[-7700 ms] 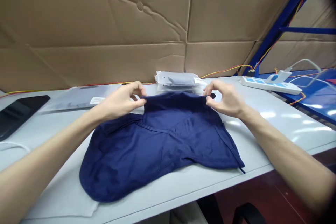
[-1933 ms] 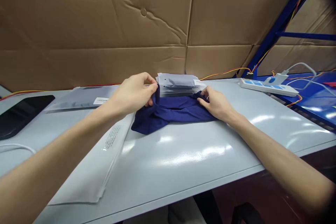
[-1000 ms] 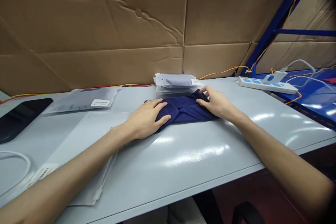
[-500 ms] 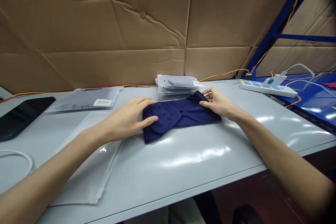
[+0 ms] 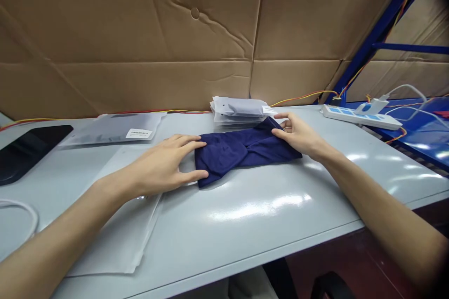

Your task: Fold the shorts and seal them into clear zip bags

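A navy blue fabric headband (image 5: 242, 152) with a twisted middle lies flat on the table. My right hand (image 5: 298, 135) pinches the raised upper edge at its right end between thumb and fingers. At the other end my left hand (image 5: 164, 163) is open, thumb and fingers spread, with the tips touching the cloth's left edge. Just behind the headband sits a stack of frosted plastic bags (image 5: 240, 110) with folded items inside.
Another filled bag (image 5: 112, 128) with a white label lies at the back left, near a black phone (image 5: 31, 152). Flat clear bags (image 5: 115, 243) lie under my left forearm. A power strip (image 5: 361, 117) stands at the right. Cardboard (image 5: 126, 32) walls off the back.
My left hand has drawn back slightly to the headband's left edge, with thumb and fingers wider apart. My right hand keeps its hold at the right end. The view has shifted a little.
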A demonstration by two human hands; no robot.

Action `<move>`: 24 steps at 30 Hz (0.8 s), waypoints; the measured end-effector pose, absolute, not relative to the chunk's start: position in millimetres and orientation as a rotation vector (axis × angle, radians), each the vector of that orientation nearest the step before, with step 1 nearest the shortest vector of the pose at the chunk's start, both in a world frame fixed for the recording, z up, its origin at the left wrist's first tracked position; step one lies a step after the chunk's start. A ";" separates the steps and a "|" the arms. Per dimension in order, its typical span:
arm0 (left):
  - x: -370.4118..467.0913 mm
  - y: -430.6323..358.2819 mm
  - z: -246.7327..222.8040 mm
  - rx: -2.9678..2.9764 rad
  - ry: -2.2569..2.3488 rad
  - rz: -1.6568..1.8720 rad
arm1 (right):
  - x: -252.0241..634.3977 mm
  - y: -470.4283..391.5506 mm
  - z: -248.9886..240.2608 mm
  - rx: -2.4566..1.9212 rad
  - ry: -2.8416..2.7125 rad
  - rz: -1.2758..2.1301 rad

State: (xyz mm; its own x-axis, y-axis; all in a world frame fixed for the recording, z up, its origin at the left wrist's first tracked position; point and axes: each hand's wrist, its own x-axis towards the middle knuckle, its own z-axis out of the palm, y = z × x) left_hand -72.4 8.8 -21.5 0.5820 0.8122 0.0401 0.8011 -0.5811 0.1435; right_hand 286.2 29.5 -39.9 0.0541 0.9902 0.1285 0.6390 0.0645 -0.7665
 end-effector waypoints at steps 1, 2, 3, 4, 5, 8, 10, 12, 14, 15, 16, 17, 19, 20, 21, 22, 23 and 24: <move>-72.3 9.0 -22.7 2.707 1.377 0.157 | 285.0 27.9 -37.6 -1.635 -1.634 0.668; -72.3 9.2 -23.8 2.714 1.376 0.161 | 284.1 26.4 -35.1 -1.619 -1.616 0.682; -72.3 9.2 -24.7 2.717 1.377 0.167 | 283.5 24.9 -32.5 -1.601 -1.606 0.693; -72.1 9.0 -25.5 2.715 1.380 0.176 | 283.0 23.6 -29.6 -1.585 -1.598 0.704; -72.0 8.8 -26.0 2.710 1.384 0.187 | 282.5 22.6 -26.4 -1.575 -1.590 0.706; -70.5 7.6 -27.7 2.703 1.380 0.230 | 277.3 20.3 -12.9 -1.565 -1.603 0.634; -67.8 6.9 -29.7 2.716 1.373 0.239 | 267.1 19.3 -0.2 -1.545 -1.641 0.583; -63.1 6.1 -32.5 2.724 1.376 0.253 | 249.3 18.7 12.8 -1.508 -1.682 0.618; -56.6 4.9 -34.9 2.706 1.390 0.297 | 224.8 18.8 21.6 -1.506 -1.762 0.620; -53.4 4.0 -35.3 2.686 1.395 0.325 | 211.1 19.2 23.2 -1.507 -1.809 0.602; -50.8 3.0 -35.1 2.664 1.396 0.350 | 197.3 19.7 22.7 -1.511 -1.843 0.581; -49.2 1.8 -34.1 2.640 1.390 0.369 | 184.1 20.3 20.0 -1.512 -1.892 0.585; -50.7 -0.3 -29.9 2.585 1.374 0.375 | 162.2 21.2 10.3 -1.497 -1.972 0.595; -54.1 -1.0 -27.2 2.557 1.373 0.360 | 154.6 21.5 4.4 -1.483 -2.008 0.616; -59.1 -1.1 -24.5 2.531 1.382 0.336 | 149.6 21.6 -1.2 -1.455 -2.022 0.627; -65.3 -0.7 -22.1 2.510 1.396 0.303 | 147.3 21.6 -6.2 -1.432 -2.021 0.617; -71.9 0.3 -20.1 2.498 1.414 0.274 | 147.6 21.6 -10.0 -1.409 -2.020 0.606; -78.3 1.9 -18.5 2.496 1.433 0.251 | 150.0 21.6 -12.7 -1.381 -2.025 0.586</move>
State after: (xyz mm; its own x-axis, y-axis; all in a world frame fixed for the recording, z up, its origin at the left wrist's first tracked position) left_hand -78.3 1.9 -18.5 0.5010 0.8651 0.0238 0.8217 -0.4842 0.3005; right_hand 150.0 21.6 -12.7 -0.2689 0.9335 0.2371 0.6629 0.3580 -0.6575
